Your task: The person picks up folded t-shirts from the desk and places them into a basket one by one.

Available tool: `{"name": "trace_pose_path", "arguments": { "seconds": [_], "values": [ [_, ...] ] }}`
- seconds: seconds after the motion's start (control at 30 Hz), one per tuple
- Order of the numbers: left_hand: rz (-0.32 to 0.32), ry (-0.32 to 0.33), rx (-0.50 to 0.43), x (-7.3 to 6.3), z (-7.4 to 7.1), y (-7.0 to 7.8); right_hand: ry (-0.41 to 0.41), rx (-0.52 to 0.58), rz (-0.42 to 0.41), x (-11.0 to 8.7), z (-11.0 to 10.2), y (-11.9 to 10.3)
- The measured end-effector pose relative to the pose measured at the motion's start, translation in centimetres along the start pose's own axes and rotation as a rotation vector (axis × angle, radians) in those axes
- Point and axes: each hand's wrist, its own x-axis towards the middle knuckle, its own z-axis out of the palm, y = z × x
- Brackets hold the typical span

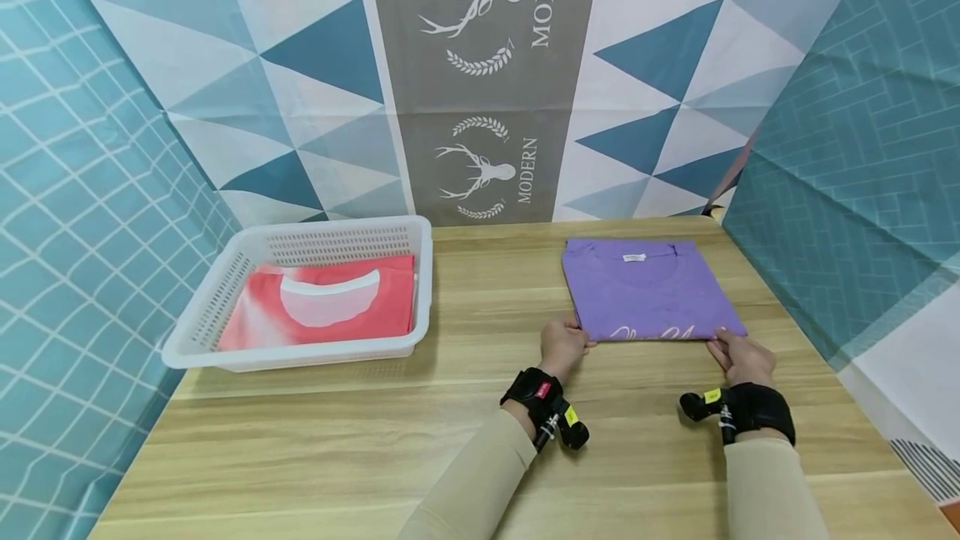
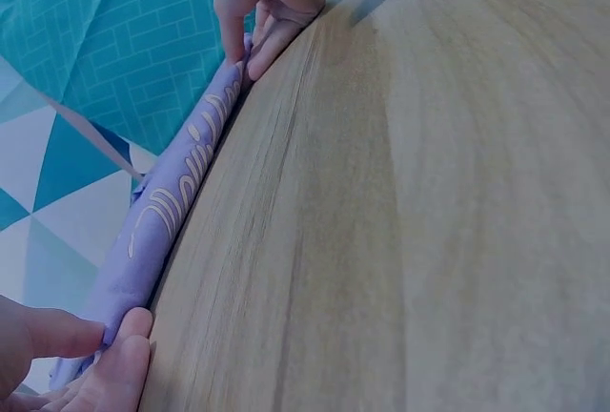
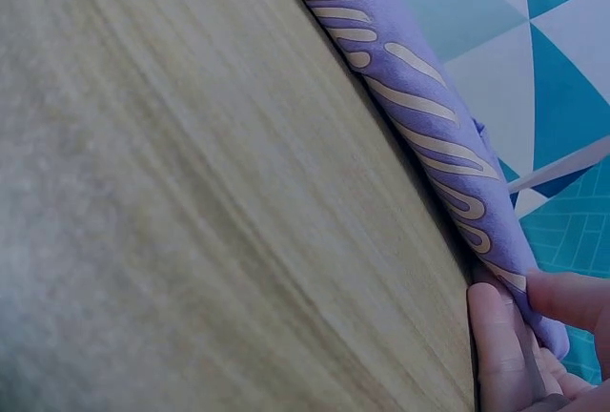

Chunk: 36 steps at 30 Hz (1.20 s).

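Observation:
A folded purple T-shirt (image 1: pixel 645 294) lies flat on the wooden table at the right, its neckline and small white label at the far side. Pale lettering (image 2: pixel 176 197) runs along its near folded edge. My left hand (image 1: pixel 562 348) pinches the near left corner, thumb above and fingers beneath, as the left wrist view shows. At the near right corner my right hand (image 1: pixel 744 357) pinches the shirt (image 3: pixel 448 154) the same way, thumb on top. The shirt's underside is hidden.
A white plastic basket (image 1: pixel 300 354) stands at the table's back left, holding a folded red and white garment (image 1: pixel 345 307). Patterned cloth hangs behind the table (image 1: pixel 337 448) and along both sides. Each wrist wears a black strap with a small camera.

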Motion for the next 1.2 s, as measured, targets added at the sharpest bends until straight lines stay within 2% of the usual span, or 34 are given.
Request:
{"name": "trace_pose_path", "arguments": {
  "seconds": [0.37,0.67,0.83,1.03,1.2],
  "values": [
    [-0.032,-0.055,0.001,-0.7,-1.3,-0.5,-0.055,-0.117,0.018,-0.6,-0.7,0.5],
    [-0.028,-0.086,0.030,-1.3,-2.5,-0.8,-0.236,-0.154,0.073,-1.2,-1.7,0.7],
    [-0.019,-0.106,0.031,-1.5,-2.9,-0.7,-0.263,-0.164,0.045,-1.2,-2.1,0.9],
    [-0.006,-0.134,0.032,-1.9,-3.5,-0.6,-0.341,-0.189,0.075,-1.9,-2.7,0.9],
    [0.017,-0.153,0.088,-2.3,-4.1,-0.8,-0.309,-0.195,0.068,-2.5,-2.9,1.6]
  ]
}}
